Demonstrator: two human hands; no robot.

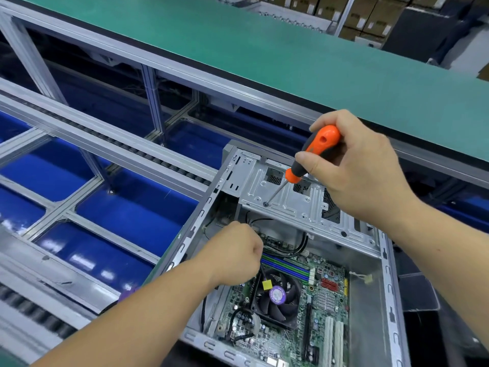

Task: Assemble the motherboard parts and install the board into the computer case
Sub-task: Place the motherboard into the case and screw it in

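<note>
So the open grey sheet-metal computer case [299, 229] sits in the lower right of the frame, lying on its side with the inside facing up. The green printed-circuit motherboard [317, 308] is already down in the bottom of it, covered in tiny shiny components, with a black square cooler fan [276, 295] that has a round purple sticker on the hub and a small yellow tag next to it. Above the fan there's a row of long blue and green memory slots [285, 266], and a red finned heatsink [329, 284] off to the right.

Right hand [360, 165], centre right, is wrapped around the chunky orange and black plastic handle of a screwdriver [312, 154]. The thin steel shaft slants down and left, tip sitting on a screw [266, 204] in the stamped, ribbed silver metal bracket [296, 192] across the top of the case.

Left hand [235, 250] is lower centre, fingers curled tight into a fist over the upper left corner of the board, near some black rubbery cables [296, 247]. Can't tell if it's actually pinching anything, the fingers hide it.

Behind all that: a matte green mat worktop [264, 49] running diagonally across the top, aluminium extrusion framing [105, 133] with a roller track, glossy blue plastic bins [127, 207] on the left, and brown cardboard boxes [370, 14] in the upper right.
</note>
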